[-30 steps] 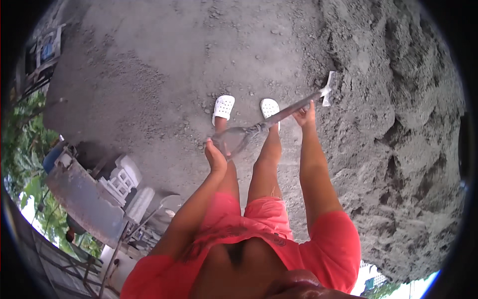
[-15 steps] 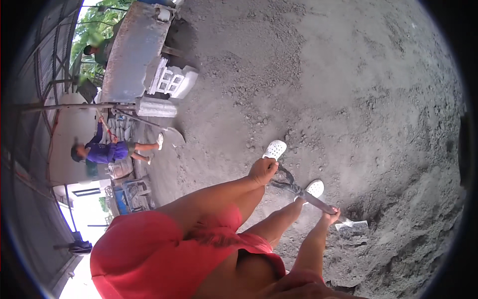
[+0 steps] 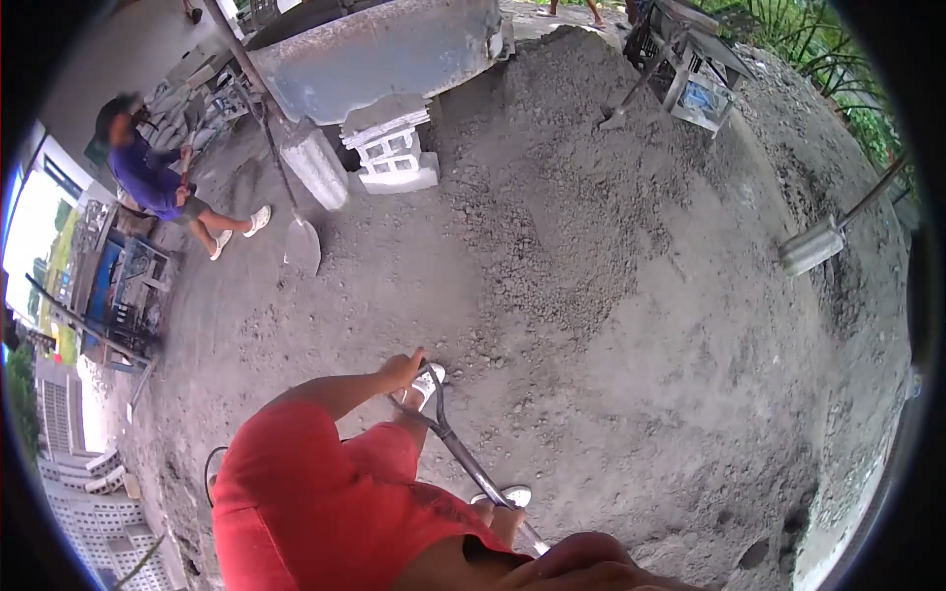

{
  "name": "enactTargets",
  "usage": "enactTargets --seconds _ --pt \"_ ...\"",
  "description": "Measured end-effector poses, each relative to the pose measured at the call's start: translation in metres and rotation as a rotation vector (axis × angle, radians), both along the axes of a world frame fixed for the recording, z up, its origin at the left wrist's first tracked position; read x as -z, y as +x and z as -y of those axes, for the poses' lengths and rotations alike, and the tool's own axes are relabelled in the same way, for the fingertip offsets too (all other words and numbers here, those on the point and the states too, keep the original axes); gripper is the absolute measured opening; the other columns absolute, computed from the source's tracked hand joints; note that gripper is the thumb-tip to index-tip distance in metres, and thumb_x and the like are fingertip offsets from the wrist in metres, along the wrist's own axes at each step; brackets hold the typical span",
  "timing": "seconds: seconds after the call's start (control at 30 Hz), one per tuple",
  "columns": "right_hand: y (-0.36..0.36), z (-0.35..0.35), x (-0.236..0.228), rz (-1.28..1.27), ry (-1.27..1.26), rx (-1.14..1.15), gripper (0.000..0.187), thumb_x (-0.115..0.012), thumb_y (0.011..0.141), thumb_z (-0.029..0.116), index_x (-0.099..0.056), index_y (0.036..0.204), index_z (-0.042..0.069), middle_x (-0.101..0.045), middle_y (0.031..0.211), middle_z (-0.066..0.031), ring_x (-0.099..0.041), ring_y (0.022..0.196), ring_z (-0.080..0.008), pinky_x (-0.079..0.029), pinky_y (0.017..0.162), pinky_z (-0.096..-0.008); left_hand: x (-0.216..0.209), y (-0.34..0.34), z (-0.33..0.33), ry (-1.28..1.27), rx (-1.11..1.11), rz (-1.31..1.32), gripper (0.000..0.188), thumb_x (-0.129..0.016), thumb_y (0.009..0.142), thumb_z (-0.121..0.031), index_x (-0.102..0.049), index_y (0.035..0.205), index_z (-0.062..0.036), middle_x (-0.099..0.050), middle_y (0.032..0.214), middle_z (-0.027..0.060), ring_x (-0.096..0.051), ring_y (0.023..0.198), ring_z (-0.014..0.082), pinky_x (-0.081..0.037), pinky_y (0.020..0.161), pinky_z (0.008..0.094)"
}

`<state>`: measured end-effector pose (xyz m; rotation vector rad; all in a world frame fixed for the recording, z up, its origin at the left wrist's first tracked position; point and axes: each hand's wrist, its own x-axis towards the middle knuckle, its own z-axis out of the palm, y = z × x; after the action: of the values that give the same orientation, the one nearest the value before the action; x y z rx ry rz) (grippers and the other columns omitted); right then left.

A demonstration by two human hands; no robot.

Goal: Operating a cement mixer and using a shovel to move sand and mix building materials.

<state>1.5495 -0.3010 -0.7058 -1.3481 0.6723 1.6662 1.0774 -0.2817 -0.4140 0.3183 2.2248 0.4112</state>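
Observation:
My left hand [image 3: 402, 371] is closed around the D-shaped grip of a shovel [image 3: 461, 455]. From there the metal shaft slants down to the right, across the front of my legs. Lower on the shaft, my right hand [image 3: 506, 521] is wrapped around it, close to my right shoe. The shovel's blade is out of view, hidden behind my body or past the lower edge. White clogs [image 3: 516, 496] are on my feet, which stand on grey sandy ground [image 3: 591, 424].
Another shovel [image 3: 304, 246] leans on a post beside a concrete block [image 3: 394, 163] under a metal trough [image 3: 374, 74]. A person in purple [image 3: 148, 172] stands at left, holding a handle. A grey sand pile [image 3: 562, 108] rises at the back; a post in a concrete base [image 3: 816, 246] stands right.
My view has turned, so the trough and co-worker now appear upright at the far left. The shovel's blade has gone out of view. Both hands remain on the shovel.

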Motion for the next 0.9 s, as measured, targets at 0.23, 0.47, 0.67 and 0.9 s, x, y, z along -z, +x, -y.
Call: enactTargets --seconds 0.23,0.47,0.67,0.9 --pt "-0.249 -0.149 -0.228 0.516 0.042 -0.329 0.018 -0.053 0.080 0.021 -0.048 0.082 0.004 -0.049 0.078 -0.0063 -0.050 0.070 -0.0209 -0.046 0.065 -0.0387 -0.038 -0.155 0.130 0.057 -0.659 0.329 0.071 -0.023 0.081 -0.066 -0.051 0.062 -0.0035 -0.049 0.050 0.0090 -0.051 0.039 0.0223 -0.040 0.035 0.0379" --pt "-0.542 -0.293 -0.458 0.530 0.649 -0.585 0.032 -0.063 0.075 0.005 -0.044 0.100 0.006 -0.048 0.074 -0.0045 -0.049 0.060 -0.0169 -0.044 0.054 -0.0333 -0.084 -0.219 0.133 0.578 -1.302 0.862 0.069 -0.015 0.077 -0.072 -0.045 0.071 -0.0107 -0.041 0.053 0.0058 -0.039 0.044 0.0200 -0.031 0.042 0.0342" --pt "-0.822 -0.294 -0.648 0.801 1.322 -1.085 0.047 -0.067 0.071 0.015 -0.034 0.102 0.003 -0.051 0.087 -0.0106 -0.051 0.063 -0.0176 -0.043 0.057 -0.0330 -0.096 -0.245 0.060 0.753 -1.371 1.377 0.073 -0.008 0.081 -0.067 -0.043 0.071 -0.0044 -0.044 0.053 0.0067 -0.043 0.042 0.0169 -0.039 0.039 0.0283" --pt "-0.836 -0.248 -0.625 0.167 1.195 -1.152 0.034 -0.065 0.073 0.011 -0.041 0.096 0.004 -0.052 0.082 -0.0091 -0.054 0.067 -0.0204 -0.048 0.061 -0.0368 -0.127 -0.299 0.141 1.030 -1.637 0.990 0.072 -0.007 0.079 -0.069 -0.042 0.068 -0.0073 -0.038 0.051 0.0053 -0.037 0.043 0.0198 -0.036 0.042 0.0311"
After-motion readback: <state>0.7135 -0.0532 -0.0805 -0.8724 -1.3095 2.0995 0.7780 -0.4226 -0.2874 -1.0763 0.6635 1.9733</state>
